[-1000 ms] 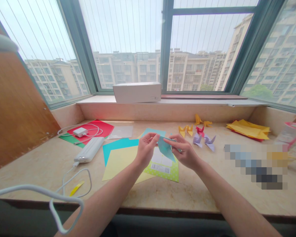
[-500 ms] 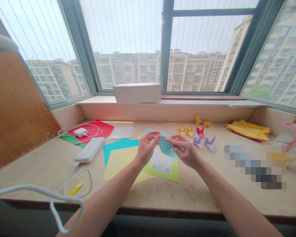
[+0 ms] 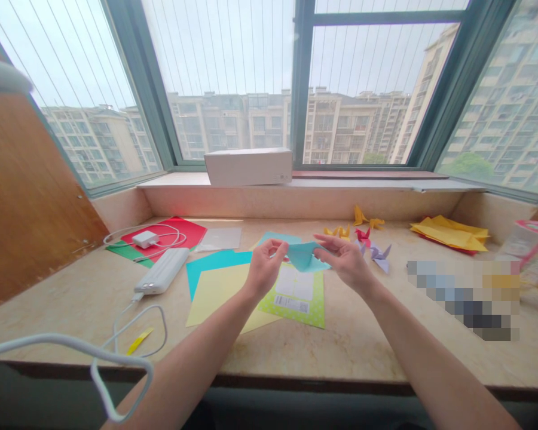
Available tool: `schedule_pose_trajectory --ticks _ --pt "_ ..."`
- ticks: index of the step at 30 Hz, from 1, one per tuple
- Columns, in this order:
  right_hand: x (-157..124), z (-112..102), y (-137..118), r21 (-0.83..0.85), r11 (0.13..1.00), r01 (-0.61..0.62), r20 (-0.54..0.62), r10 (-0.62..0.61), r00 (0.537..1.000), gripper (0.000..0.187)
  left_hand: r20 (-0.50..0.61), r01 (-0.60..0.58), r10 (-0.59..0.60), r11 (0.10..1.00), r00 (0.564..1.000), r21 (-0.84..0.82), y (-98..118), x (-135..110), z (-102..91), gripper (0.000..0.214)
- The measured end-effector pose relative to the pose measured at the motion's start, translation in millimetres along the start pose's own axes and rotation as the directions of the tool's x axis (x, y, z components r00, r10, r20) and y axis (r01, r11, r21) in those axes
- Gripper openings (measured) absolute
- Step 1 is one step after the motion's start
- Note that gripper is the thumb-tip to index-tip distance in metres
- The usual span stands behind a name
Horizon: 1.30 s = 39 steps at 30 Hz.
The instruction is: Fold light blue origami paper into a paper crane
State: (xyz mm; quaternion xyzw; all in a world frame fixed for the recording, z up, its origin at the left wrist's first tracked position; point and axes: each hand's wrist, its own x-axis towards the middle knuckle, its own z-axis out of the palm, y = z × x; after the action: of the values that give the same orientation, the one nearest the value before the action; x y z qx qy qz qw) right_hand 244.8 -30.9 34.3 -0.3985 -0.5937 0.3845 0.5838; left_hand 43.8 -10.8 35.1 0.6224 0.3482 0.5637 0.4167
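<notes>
A light blue sheet of paper (image 3: 305,258) is held up between both hands above the table, bowed in the middle. My left hand (image 3: 266,263) pinches its left edge between thumb and fingers. On the other side, my right hand (image 3: 344,258) grips the right edge, thumb in front and fingers stretched behind. Below the hands lie a green dotted packet (image 3: 314,310) with a white label, a pale yellow sheet (image 3: 219,298) and a brighter blue sheet (image 3: 215,263). Folded paper cranes stand just past my right hand: a purple one (image 3: 380,258), a red one (image 3: 363,236) and several yellow ones.
A white power bank (image 3: 164,272) with cables and a charger (image 3: 145,239) occupies the left. Yellow paper sheets (image 3: 448,234) are stacked at the right, near a clear container (image 3: 531,251). A white box (image 3: 248,167) rests on the sill. One cable loops across the lower left.
My right hand has shifted right and turned, its fingers now more spread. The light blue paper has gone from hanging downward to stretched and bowed between my hands.
</notes>
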Motion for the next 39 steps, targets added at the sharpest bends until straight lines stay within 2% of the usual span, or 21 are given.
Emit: schedule_pose_trajectory --ticks 4,7,9,20,26,30,39 --pt "1 -6 0 -0.035 0.999 -0.018 0.029 0.019 0.999 0.042 0.095 -0.064 0.046 0.978 0.994 0.198 1 -3 0.0 0.032" --pt "-1 -8 -1 -0.048 0.999 -0.009 0.085 0.013 0.996 0.041 0.195 -0.099 0.047 0.959 0.980 0.265 1 -6 0.6 0.035" --pt "-1 -8 -2 -0.064 0.998 0.000 0.097 0.006 0.995 0.040 0.222 -0.126 0.063 0.951 0.973 0.282 0 -7 0.9 0.034" --pt "-2 -10 -7 -0.122 0.991 -0.057 0.141 0.075 0.987 0.035 0.191 -0.203 0.146 0.924 0.971 0.324 -4 -6 0.9 0.026" --pt "-1 -13 -6 -0.217 0.976 0.034 0.154 -0.001 0.988 0.029 0.200 -0.140 0.094 0.962 0.975 0.234 -2 -9 3.3 0.034" --pt "0 -15 -3 -0.261 0.963 0.065 0.144 -0.028 0.989 0.029 0.235 -0.123 0.059 0.956 0.970 0.265 0 -9 1.7 0.041" --pt "-2 -12 -4 -0.346 0.930 0.126 0.088 -0.101 0.991 0.028 0.233 -0.145 0.075 0.943 0.969 0.300 -3 -8 1.7 0.032"
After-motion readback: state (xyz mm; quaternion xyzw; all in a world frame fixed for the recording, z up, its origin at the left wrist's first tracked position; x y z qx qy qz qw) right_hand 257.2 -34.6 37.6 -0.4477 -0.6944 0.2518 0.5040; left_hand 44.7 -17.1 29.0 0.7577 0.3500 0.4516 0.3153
